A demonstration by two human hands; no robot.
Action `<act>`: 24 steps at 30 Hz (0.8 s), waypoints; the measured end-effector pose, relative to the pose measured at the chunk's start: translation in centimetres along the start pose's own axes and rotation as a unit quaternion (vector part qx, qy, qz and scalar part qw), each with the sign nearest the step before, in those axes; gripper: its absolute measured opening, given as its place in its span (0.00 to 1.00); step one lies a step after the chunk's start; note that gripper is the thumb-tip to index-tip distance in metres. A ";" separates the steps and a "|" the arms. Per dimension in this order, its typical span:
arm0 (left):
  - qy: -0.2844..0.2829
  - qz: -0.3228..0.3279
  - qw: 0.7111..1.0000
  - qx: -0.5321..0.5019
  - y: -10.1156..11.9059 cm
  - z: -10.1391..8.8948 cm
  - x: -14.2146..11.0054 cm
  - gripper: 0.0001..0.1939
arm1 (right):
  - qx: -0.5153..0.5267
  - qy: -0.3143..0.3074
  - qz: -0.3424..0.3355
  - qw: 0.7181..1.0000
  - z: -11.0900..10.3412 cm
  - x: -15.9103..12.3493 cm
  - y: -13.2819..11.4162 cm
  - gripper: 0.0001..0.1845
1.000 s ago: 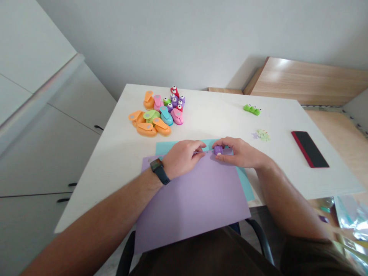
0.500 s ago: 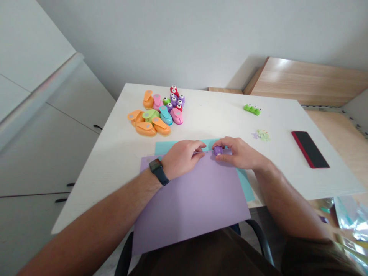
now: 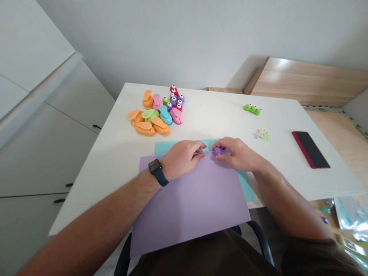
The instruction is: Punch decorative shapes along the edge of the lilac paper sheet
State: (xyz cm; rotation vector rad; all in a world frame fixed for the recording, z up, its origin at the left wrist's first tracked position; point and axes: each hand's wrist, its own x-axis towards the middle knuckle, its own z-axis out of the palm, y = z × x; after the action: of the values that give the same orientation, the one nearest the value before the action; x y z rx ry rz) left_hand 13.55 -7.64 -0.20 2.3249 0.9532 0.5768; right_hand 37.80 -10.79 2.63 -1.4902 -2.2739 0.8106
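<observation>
Purple craft punch (image 3: pixel 217 151) | right hand (image 3: pixel 238 154): grip clamped on it | left hand (image 3: pixel 182 159): on lilac paper (image 3: pixel 186 207), grip unclear

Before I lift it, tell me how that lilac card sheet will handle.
The lilac card sheet will probably feel fairly stiff: its near end juts past the white table without clear sagging. It looks thin, so it is likely light. It may slide easily, since it lies on a smooth-looking teal sheet.

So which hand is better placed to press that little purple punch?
The right hand, I'd say: its fingers pinch the purple craft punch at the edge of the lilac paper, while the left hand sits on the paper beside it, not touching the punch.
</observation>
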 end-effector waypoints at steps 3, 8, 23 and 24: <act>-0.003 0.002 1.000 0.003 0.0 -0.1 0.0 0.12 | -0.008 -0.001 -0.002 1.000 0.0 0.0 -0.1 0.09; -0.004 0.002 1.000 0.001 0.1 0.0 0.0 0.12 | -0.015 -0.007 -0.004 1.000 -0.1 0.0 -0.2 0.09; -0.002 0.000 1.000 0.000 0.1 0.1 0.0 0.11 | -0.019 -0.001 -0.001 1.000 0.2 0.1 -0.1 0.09; -0.001 0.000 1.000 0.001 0.1 0.1 0.0 0.11 | -0.021 -0.002 -0.002 1.000 0.2 0.1 -0.1 0.09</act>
State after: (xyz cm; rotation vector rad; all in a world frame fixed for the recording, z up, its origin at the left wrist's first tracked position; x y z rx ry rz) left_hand 13.69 -7.74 -0.16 2.3269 0.9530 0.5739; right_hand 37.59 -10.81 2.56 -1.5038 -2.3088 0.7690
